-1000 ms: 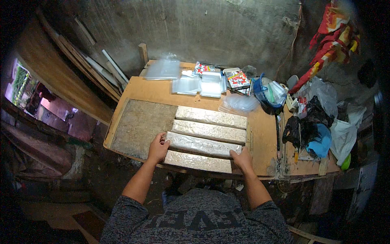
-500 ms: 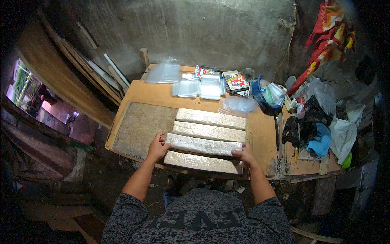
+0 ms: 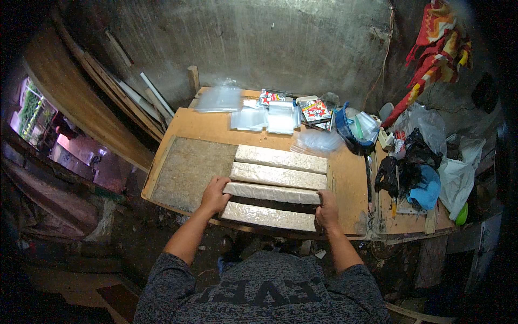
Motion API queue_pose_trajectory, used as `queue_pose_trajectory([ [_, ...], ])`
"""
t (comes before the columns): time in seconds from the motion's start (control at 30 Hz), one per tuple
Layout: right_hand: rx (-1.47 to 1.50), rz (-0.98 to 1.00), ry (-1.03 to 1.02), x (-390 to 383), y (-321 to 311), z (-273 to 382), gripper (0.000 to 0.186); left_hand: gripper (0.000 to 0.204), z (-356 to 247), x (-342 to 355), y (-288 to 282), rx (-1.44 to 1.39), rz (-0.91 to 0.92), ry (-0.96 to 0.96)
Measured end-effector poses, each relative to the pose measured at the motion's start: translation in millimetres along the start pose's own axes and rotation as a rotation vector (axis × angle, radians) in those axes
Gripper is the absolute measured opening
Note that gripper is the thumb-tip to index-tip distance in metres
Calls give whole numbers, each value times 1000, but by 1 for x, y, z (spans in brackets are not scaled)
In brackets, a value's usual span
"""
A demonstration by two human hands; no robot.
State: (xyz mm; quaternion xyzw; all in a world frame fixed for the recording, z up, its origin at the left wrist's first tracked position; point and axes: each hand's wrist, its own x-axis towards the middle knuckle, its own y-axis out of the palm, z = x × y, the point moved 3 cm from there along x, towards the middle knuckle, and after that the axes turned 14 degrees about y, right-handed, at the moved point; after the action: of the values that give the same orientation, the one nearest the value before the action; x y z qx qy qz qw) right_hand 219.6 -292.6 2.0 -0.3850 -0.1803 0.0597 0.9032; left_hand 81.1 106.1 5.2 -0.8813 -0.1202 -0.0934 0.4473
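Observation:
Several long pale wrapped bars lie side by side on a wooden table [image 3: 345, 178]. My left hand [image 3: 215, 195] grips the left end of the third bar [image 3: 272, 193], and my right hand [image 3: 326, 210] holds its right end. This bar is tilted up on edge, slightly raised above the nearest bar [image 3: 267, 216]. Two further bars [image 3: 280, 167] lie flat behind it. A flat speckled slab [image 3: 189, 171] of the same material lies to the left of the bars.
Clear plastic bags [image 3: 253, 114] and small colourful boxes [image 3: 313, 110] sit at the table's back edge. A blue basket [image 3: 350, 129] with bags stands at the back right. Dark and blue bags [image 3: 415, 178] crowd a side shelf. Wooden planks [image 3: 118, 102] lean on the wall at left.
Both hands have lifted the third bar and tipped it onto its edge, opening a dark gap between it and the nearest bar.

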Motion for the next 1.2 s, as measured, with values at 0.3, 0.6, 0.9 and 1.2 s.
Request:
queue_pose_trajectory([
  [0.3, 123, 239, 178, -12, -5, -9, 36, 51, -3, -15, 1, -126, 2, -69],
  [0.6, 101, 118, 162, -21, 2, -5, 34, 53, -19, -16, 7, -158, -68, -159],
  [0.9, 64, -18, 442, -7, 0, -66, 31, 54, -21, -23, 4, -181, -73, -232],
  [1.2, -239, 89, 560, 5, -8, -92, 36, 53, -50, -91, 3, -114, -218, -171],
])
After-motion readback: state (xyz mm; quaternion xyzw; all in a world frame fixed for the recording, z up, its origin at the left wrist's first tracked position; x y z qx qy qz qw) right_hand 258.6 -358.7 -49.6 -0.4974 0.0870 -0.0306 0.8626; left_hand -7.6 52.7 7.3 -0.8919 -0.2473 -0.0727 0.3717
